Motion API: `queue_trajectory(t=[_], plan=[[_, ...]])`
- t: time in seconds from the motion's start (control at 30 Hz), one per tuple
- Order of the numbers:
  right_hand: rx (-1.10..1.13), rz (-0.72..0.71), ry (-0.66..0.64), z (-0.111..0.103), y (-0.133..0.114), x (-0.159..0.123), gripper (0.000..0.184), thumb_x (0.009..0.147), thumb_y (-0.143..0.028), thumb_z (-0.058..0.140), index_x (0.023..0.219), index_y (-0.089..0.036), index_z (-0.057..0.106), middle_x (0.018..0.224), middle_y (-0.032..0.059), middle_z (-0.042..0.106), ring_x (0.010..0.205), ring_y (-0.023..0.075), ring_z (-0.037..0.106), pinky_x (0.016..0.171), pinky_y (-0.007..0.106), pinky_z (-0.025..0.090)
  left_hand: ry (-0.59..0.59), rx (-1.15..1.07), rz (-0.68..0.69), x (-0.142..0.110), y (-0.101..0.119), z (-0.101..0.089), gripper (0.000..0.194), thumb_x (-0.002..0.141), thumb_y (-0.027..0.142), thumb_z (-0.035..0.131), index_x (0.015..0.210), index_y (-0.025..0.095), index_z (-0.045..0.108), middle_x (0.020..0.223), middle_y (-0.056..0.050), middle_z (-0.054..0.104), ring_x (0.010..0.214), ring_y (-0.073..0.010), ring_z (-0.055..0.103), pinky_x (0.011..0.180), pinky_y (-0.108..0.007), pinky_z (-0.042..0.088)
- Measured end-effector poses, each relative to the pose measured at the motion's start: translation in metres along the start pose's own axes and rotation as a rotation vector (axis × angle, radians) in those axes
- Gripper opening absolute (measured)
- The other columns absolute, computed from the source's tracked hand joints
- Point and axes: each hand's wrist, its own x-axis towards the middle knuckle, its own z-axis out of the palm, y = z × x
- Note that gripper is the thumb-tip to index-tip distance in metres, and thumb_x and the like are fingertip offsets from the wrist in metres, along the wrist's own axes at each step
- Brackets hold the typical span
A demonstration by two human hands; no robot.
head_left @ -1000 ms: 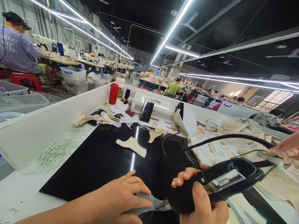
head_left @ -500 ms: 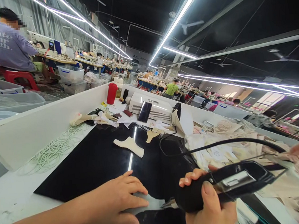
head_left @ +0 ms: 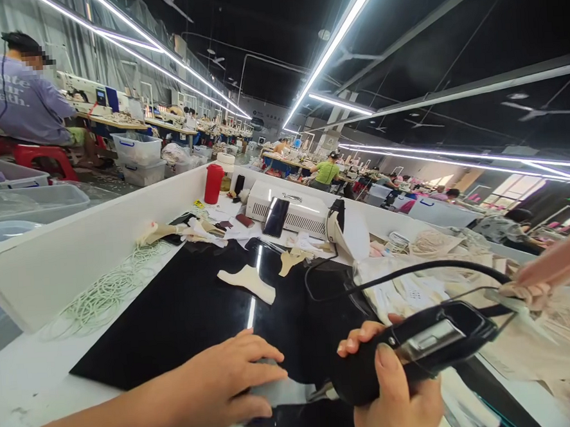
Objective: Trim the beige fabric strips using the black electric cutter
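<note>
My right hand (head_left: pixel 397 393) is closed round the black handle of a corded electric hand tool (head_left: pixel 419 350), its tip pointing down at the bench edge. My left hand (head_left: pixel 222 381) lies flat with fingers apart, pressing a pale fabric piece (head_left: pixel 279 391) on the black glossy work mat (head_left: pixel 189 309). A cream cut fabric piece (head_left: pixel 248 281) lies further up the mat. The tool's black cable (head_left: pixel 414 269) arcs over to the right.
White partition walls (head_left: pixel 88 245) fence the bench. White cord loops (head_left: pixel 106 289), a red bottle (head_left: pixel 213 182), a white machine (head_left: pixel 289 210) with a phone leaning on it, and cream fabric stacks (head_left: pixel 429 288) lie around. Another person's hand (head_left: pixel 553 268) reaches in at right. Other workers sit at distant tables.
The view shifted slightly; my hands and the tool stay almost in place. The other person's hand at right has risen a little.
</note>
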Motion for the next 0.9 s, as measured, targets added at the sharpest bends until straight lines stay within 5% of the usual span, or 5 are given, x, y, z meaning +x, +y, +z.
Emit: queue_trajectory(t=[0.27, 0.43, 0.67, 0.83, 0.9], plan=[[-0.3, -0.002, 0.013, 0.007, -0.017, 0.004, 0.042, 0.089, -0.056, 0.073, 0.114, -0.025, 0.061, 0.106, 0.0033, 0.069, 0.091, 0.0231, 0.065, 0.089, 0.041, 0.049, 0.192, 0.043, -0.171, 0.005, -0.016, 0.01, 0.025, 0.09, 0.017, 0.072, 0.115, 0.023, 0.07, 0.142, -0.009, 0.062, 0.139, -0.0323, 0.05, 0.116, -0.05, 0.042], [-0.71, -0.108, -0.024, 0.001, -0.029, 0.011, 0.043, 0.091, -0.068, 0.061, 0.097, -0.025, 0.06, 0.09, -0.0007, 0.054, 0.081, 0.0212, 0.051, 0.078, 0.036, 0.039, 0.195, -0.038, -0.162, 0.005, -0.014, 0.007, 0.011, 0.09, 0.013, 0.068, 0.092, 0.022, 0.064, 0.132, -0.007, 0.065, 0.136, -0.0279, 0.051, 0.111, -0.042, 0.044], [-0.568, -0.424, 0.091, -0.018, 0.001, 0.011, 0.069, 0.077, -0.048, 0.086, 0.137, -0.023, 0.062, 0.108, 0.0054, 0.062, 0.082, 0.0214, 0.059, 0.082, 0.039, 0.048, 0.219, -0.136, -0.159, 0.003, -0.008, 0.003, 0.008, 0.092, 0.017, 0.059, 0.087, 0.022, 0.061, 0.112, -0.003, 0.069, 0.113, -0.0224, 0.061, 0.097, -0.033, 0.047], [-0.536, -0.479, -0.553, -0.012, 0.054, -0.01, 0.03, 0.092, -0.049, 0.069, 0.114, -0.031, 0.077, 0.099, 0.0044, 0.081, 0.086, 0.0269, 0.076, 0.078, 0.038, 0.057, 0.237, -0.196, -0.296, 0.004, -0.006, -0.002, 0.006, 0.092, 0.027, 0.059, 0.091, 0.024, 0.064, 0.086, 0.003, 0.066, 0.082, -0.0178, 0.06, 0.076, -0.027, 0.044], [-0.506, -0.377, -0.578, -0.004, 0.073, -0.02, 0.034, 0.092, -0.061, 0.065, 0.108, -0.033, 0.077, 0.086, 0.0007, 0.08, 0.077, 0.025, 0.075, 0.074, 0.035, 0.055, 0.272, -0.288, -0.291, 0.005, -0.007, -0.007, 0.006, 0.091, 0.027, 0.059, 0.089, 0.023, 0.063, 0.08, 0.004, 0.063, 0.077, -0.0163, 0.058, 0.071, -0.026, 0.042]])
